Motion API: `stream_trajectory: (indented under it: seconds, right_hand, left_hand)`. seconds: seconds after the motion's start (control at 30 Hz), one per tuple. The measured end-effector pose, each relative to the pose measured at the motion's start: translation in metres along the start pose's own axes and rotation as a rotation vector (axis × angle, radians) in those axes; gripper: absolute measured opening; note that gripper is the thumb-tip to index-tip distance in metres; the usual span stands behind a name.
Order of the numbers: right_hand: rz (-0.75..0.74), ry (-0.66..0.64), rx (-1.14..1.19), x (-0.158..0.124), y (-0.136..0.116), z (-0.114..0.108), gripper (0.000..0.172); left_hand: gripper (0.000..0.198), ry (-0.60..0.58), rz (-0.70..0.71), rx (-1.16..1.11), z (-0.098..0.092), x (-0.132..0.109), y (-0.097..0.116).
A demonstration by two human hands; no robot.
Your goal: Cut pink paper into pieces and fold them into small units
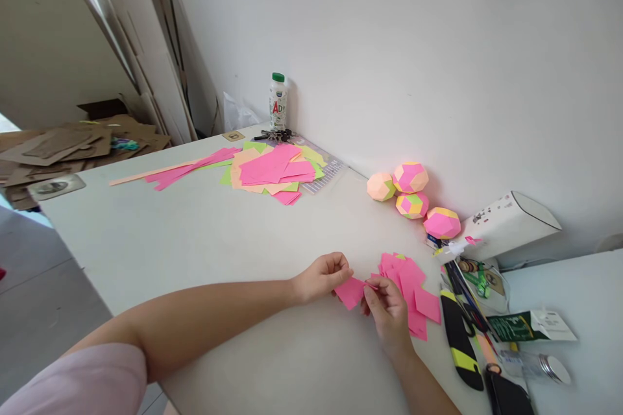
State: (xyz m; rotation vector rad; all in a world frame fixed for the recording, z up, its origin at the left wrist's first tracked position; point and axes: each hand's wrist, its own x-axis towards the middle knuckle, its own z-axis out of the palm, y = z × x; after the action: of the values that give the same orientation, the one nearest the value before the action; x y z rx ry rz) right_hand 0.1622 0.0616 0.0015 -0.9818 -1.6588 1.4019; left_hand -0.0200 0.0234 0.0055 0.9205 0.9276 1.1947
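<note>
A small piece of pink paper (350,293) is held above the white table between my two hands. My left hand (324,275) pinches its left edge between thumb and fingers. The right edge is gripped by the thumb and fingertips of my right hand (387,311). Just beyond and to the right of my right hand lies a loose pile of pink paper pieces (409,279), with a bit of green showing among them. Part of that pile is hidden behind the right hand.
Several folded paper balls (411,178) sit by the wall. Coloured paper sheets (272,168) lie farther back, near keys (276,135) and a green-capped bottle (278,104). On the right are a black-and-yellow cutter (460,337), a tube (530,325), a jar (535,366) and a white container (506,224).
</note>
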Motion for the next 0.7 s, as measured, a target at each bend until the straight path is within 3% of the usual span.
stream_trajectory:
  seconds: [0.33,0.7]
  right_hand:
    - [0.093,0.023,-0.030,-0.0026,-0.0008,-0.0005,0.033]
    - [0.027,-0.030,-0.115,-0.0005,-0.0049,0.0021,0.032]
  left_hand:
    - [0.039,-0.024,0.070,-0.135,-0.0006,0.0048,-0.0083]
    - [0.035,-0.154,0.057,0.151,-0.0034,0.0003,-0.0069]
